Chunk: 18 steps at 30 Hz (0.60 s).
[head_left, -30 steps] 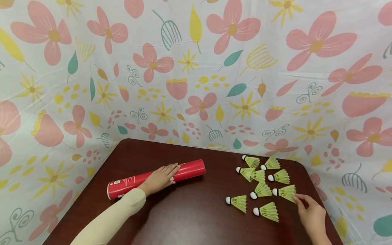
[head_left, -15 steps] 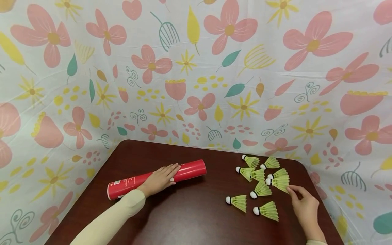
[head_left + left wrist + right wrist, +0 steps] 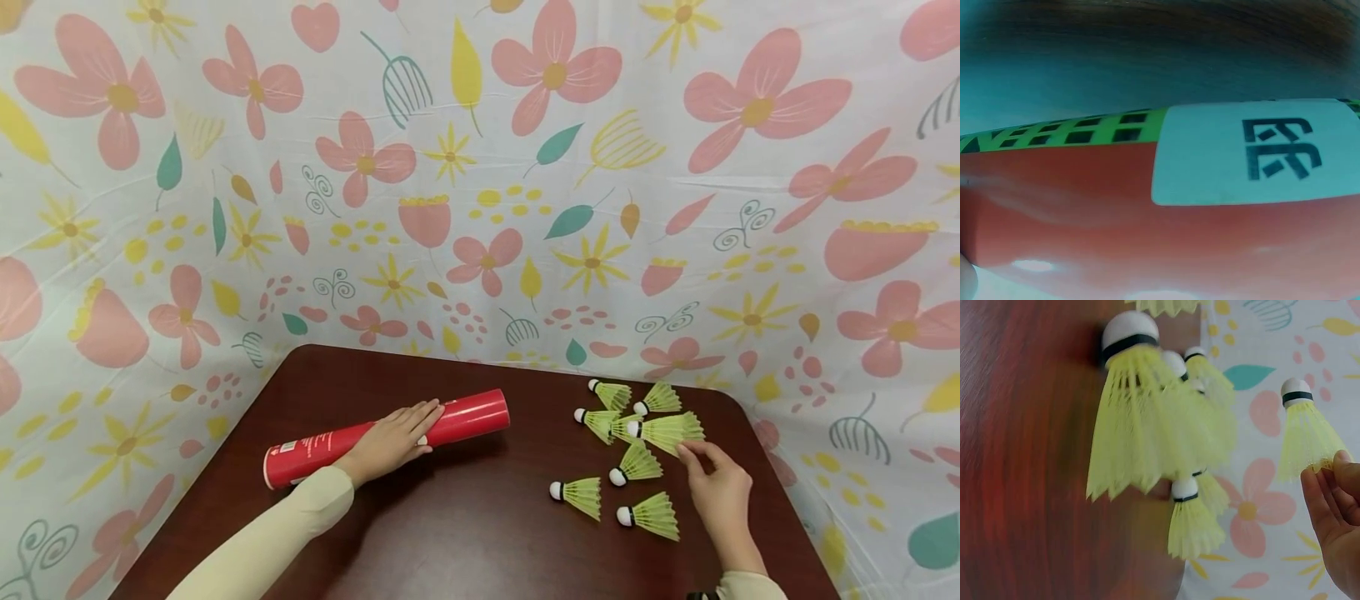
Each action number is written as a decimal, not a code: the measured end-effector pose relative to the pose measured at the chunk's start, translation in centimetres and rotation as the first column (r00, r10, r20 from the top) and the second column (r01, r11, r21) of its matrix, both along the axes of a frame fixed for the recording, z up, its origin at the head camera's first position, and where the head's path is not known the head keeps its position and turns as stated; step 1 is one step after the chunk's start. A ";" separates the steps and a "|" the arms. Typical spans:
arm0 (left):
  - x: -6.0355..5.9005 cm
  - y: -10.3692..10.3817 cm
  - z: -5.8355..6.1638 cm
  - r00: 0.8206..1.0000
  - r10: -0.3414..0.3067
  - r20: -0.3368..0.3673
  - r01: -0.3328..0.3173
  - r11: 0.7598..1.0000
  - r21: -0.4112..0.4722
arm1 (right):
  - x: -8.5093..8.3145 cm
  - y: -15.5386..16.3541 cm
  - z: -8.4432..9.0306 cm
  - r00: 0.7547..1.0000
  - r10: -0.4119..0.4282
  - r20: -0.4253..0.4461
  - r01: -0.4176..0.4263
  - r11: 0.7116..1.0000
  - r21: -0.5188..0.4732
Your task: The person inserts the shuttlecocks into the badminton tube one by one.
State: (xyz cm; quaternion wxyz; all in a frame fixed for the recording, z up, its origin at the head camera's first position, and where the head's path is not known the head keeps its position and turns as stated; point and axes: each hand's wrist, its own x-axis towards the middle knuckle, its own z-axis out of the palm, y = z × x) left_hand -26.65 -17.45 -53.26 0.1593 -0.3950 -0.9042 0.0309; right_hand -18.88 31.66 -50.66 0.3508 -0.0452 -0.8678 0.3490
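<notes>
In the head view a red cylindrical shuttlecock tube lies slantwise on the dark table, one end toward the left. My left hand rests across its middle, fingers stretched along the top. The left wrist view shows the tube's red wall close up, with a white label and a green checked band. On the right, my right hand pinches the skirt edge of a yellow shuttlecock between thumb and fingers. Its white cork points left, and it overlaps other shuttlecocks in the head view. The right wrist view shows it raised, cork up.
Several more yellow shuttlecocks lie loosely grouped on the right of the brown table, among them a near one and one further left. A flower-printed cloth hangs behind the table and along its sides.
My right hand has carried the pinched shuttlecock left and away from me, from the right edge of the group to over the other shuttlecocks. The left hand stays on the tube.
</notes>
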 end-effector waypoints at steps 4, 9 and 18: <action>0.2 0.0 0.3 1.000 -0.007 0.002 0.007 1.000 0.018 | -0.4 -0.9 0.3 1.000 0.027 -0.004 -0.027 0.999 -0.018; 0.3 -0.1 0.5 1.000 -0.007 -0.002 0.008 1.000 0.025 | -0.9 -1.7 0.4 0.999 0.051 0.008 -0.051 0.998 -0.033; 0.6 -0.8 1.2 0.998 -0.021 -0.060 0.024 0.999 0.036 | -2.0 -3.8 0.5 0.995 0.087 0.047 -0.084 0.994 -0.064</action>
